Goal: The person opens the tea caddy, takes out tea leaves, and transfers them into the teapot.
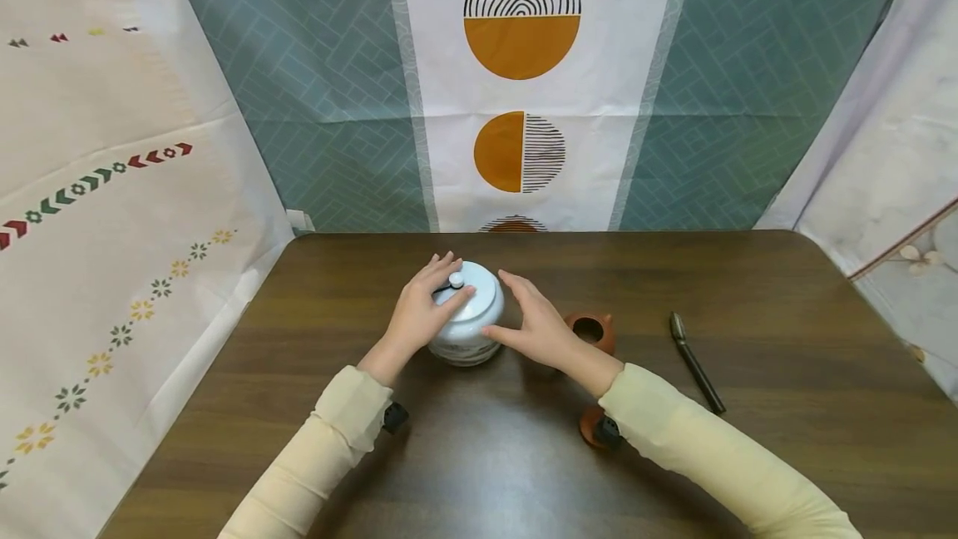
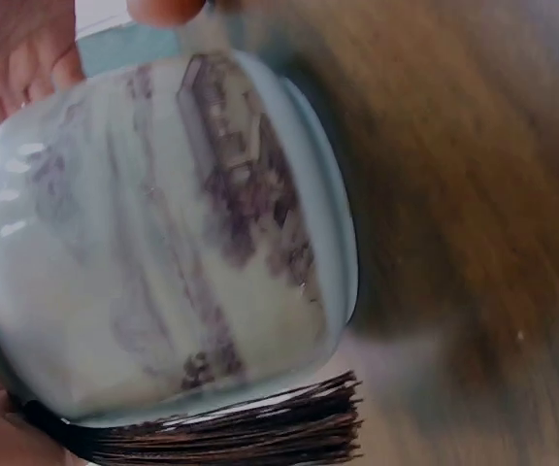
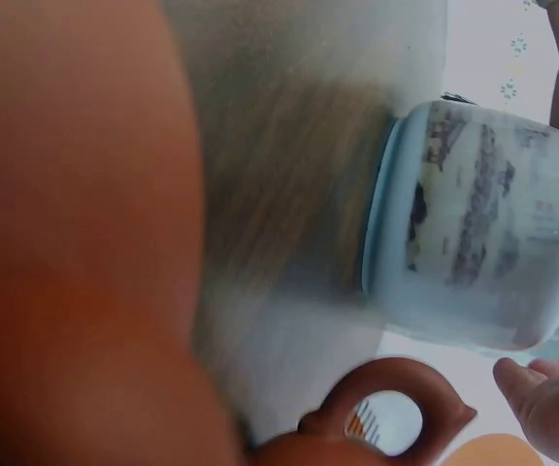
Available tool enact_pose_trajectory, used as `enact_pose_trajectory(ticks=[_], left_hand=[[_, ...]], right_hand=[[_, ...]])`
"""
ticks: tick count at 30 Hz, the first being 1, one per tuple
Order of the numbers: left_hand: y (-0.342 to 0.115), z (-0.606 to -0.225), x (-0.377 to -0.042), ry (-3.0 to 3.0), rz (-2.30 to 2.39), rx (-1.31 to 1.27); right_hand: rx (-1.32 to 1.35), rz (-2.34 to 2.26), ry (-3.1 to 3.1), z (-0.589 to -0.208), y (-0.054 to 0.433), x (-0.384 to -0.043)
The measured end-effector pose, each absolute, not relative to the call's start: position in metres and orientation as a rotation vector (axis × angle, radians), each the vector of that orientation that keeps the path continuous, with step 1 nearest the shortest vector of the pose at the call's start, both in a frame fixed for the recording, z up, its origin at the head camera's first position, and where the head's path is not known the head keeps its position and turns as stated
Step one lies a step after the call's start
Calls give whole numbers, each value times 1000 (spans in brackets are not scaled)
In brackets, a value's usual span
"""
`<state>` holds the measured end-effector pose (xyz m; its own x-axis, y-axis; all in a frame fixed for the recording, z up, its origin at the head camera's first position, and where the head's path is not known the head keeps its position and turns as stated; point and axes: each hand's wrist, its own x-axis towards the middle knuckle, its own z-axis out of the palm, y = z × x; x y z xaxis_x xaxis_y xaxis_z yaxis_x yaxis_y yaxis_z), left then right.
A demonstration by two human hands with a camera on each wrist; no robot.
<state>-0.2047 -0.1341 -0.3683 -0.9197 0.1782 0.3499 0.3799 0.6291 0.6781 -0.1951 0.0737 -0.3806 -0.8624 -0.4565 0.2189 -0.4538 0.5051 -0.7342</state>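
Glossy pale jar (image 1: 466,338); knobbed lid (image 1: 479,296)

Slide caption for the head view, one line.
Left hand and right hand flank a lidded white jar on a brown table, a dark-handled tool further right.

Jar: in front of me my round-sided, glossy, bluish-white jar (image 1: 466,338) is standing upright on the table (image 1: 479,456).
Lid: the pale lid (image 1: 481,283) is covering its mouth.
Knob: 1 small white knob (image 1: 456,279) is rising from the lid.
Tassel: a dark brown tassel (image 2: 241,427) is hanging down the jar's side, its strands reaching the foot.
Painting: a purplish-grey landscape (image 2: 246,184) with buildings is running around the body.
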Motion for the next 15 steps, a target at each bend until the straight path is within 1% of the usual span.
enact_pose_trajectory(ticks=[5, 15], left_hand=[[-136, -364, -206, -2660, -1176, -457], [-133, -366, -212, -2608, -1395, -322]], right_hand=[[-835, -1311, 2715, -383, 66, -197], [-778, -1315, 2696, -383, 60, -198]])
